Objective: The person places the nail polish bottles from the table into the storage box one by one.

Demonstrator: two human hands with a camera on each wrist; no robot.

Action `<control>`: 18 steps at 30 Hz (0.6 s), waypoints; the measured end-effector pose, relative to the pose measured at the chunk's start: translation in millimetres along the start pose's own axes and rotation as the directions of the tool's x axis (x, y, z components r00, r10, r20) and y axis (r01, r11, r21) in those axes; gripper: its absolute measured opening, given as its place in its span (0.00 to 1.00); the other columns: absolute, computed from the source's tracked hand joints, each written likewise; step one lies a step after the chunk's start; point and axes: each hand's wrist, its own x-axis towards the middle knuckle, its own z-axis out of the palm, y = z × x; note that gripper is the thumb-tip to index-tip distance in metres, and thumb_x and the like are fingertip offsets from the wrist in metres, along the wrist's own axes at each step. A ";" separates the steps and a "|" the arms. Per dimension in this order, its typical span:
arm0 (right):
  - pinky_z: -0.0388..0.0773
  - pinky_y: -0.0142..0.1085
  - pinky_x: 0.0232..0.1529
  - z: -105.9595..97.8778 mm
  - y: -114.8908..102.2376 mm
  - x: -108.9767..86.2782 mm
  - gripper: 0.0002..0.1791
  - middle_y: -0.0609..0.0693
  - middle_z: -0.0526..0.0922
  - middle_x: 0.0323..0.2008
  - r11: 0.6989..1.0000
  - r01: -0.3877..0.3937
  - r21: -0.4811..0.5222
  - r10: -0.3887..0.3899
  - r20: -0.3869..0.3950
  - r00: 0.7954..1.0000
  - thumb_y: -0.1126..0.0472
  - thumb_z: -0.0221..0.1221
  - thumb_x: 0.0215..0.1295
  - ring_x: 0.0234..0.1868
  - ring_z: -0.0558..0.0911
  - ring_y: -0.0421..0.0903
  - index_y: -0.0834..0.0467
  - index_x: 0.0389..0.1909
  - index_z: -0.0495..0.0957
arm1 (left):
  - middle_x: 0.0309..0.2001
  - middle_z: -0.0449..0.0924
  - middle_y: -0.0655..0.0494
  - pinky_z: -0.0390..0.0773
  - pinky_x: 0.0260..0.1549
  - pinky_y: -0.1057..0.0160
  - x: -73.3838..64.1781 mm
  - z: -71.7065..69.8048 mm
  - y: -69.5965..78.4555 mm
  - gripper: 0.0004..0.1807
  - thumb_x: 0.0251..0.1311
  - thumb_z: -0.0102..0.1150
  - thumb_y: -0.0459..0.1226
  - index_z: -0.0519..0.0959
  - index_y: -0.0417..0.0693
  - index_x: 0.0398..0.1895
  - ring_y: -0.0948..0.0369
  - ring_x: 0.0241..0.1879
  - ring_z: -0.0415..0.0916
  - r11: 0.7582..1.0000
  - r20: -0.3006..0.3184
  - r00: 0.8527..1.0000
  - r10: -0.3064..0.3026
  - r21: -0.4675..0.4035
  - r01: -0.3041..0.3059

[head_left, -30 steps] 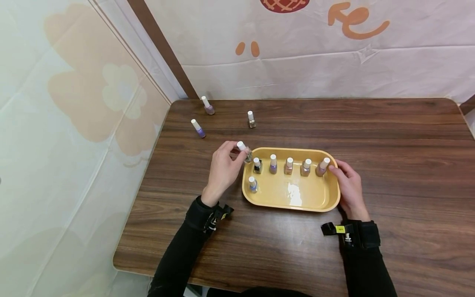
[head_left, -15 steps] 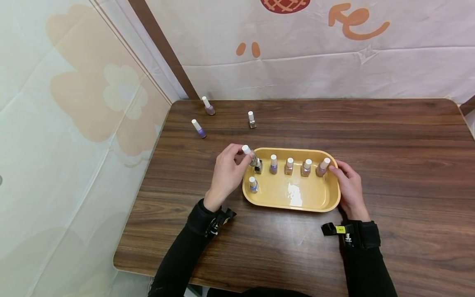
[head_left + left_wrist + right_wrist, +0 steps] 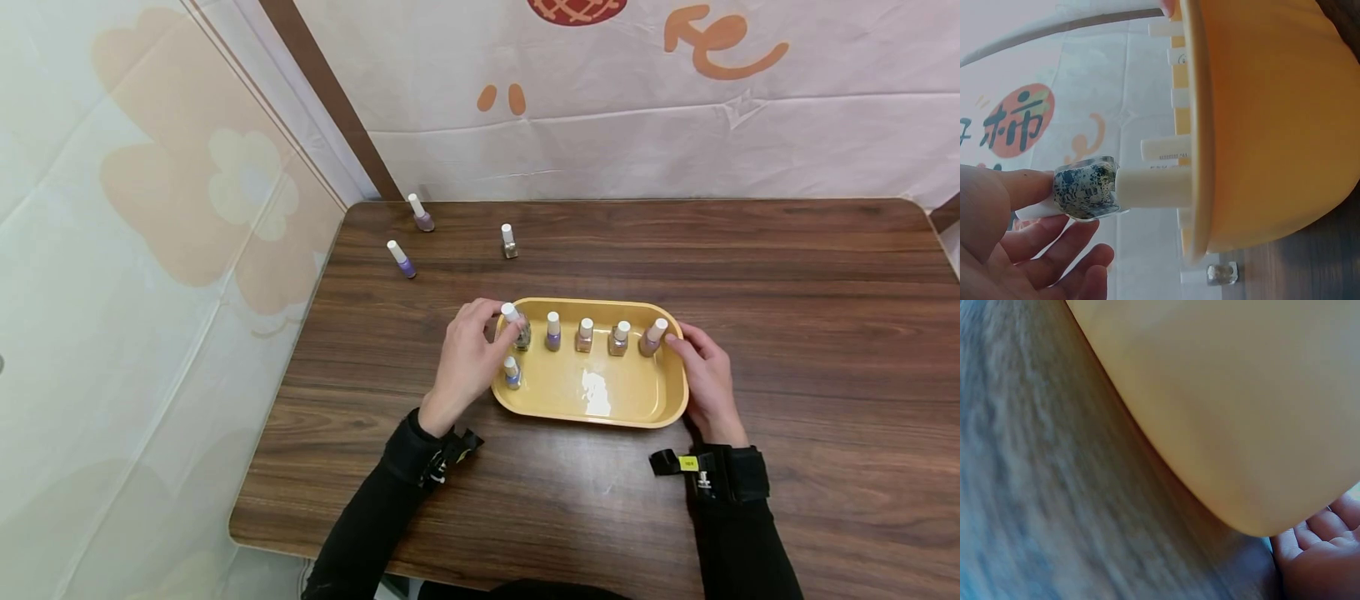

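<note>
Head view: left hand (image 3: 471, 354) pinching glitter bottle (image 3: 523, 337) near its cap; body points down and right of grip, long axis near upright, over tray (image 3: 585, 422). Left wrist view: 1 white cap (image 3: 1154, 187) lined up under it, contact unclear. 4 bottles (image 3: 584, 340) in row right of grip. Left hand nearer; right hand (image 3: 707, 379) holds tray's far end.

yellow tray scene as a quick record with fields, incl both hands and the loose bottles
container: yellow tray on a wood-grain table
in tray: row of four bottles; blue bottle at the left end
left hand: pinches a glitter bottle over the tray's far left corner
right hand: grips the tray's right end
loose on table: mauve bottle, purple bottle, silvery bottle
caps: white
unclear: what the glitter bottle hides
</note>
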 end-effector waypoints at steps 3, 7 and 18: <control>0.79 0.24 0.38 0.0 0.1 0.0 0.10 0.43 0.78 0.43 1.000 -0.003 -0.006 0.003 0.000 1.000 0.57 0.62 0.65 0.40 0.81 0.35 0.51 0.46 0.79 | 0.37 0.80 0.45 0.64 0.33 0.62 -1.1 2.4 0.6 0.13 0.63 0.61 0.43 0.81 0.42 0.42 0.51 0.35 0.69 1.000 0.004 1.000 0.008 -0.007 -0.008; 0.79 0.24 0.38 -0.1 -0.2 0.0 0.09 0.43 0.79 0.43 1.000 -0.005 0.002 0.005 -0.001 1.000 0.57 0.62 0.65 0.40 0.81 0.35 0.51 0.45 0.79 | 0.39 0.81 0.46 0.68 0.36 0.60 -1.9 5.5 1.6 0.15 0.63 0.61 0.43 0.81 0.40 0.43 0.50 0.38 0.72 1.000 0.019 1.000 0.000 -0.011 0.000; 0.79 0.24 0.37 0.1 -0.6 0.0 0.09 0.43 0.79 0.42 1.000 -0.004 -0.003 0.004 -0.007 1.000 0.57 0.62 0.65 0.39 0.81 0.35 0.51 0.45 0.79 | 0.39 0.83 0.48 0.72 0.40 0.57 -6.2 13.4 3.7 0.14 0.61 0.64 0.43 0.82 0.41 0.40 0.52 0.42 0.75 1.000 0.048 0.999 0.007 0.009 -0.007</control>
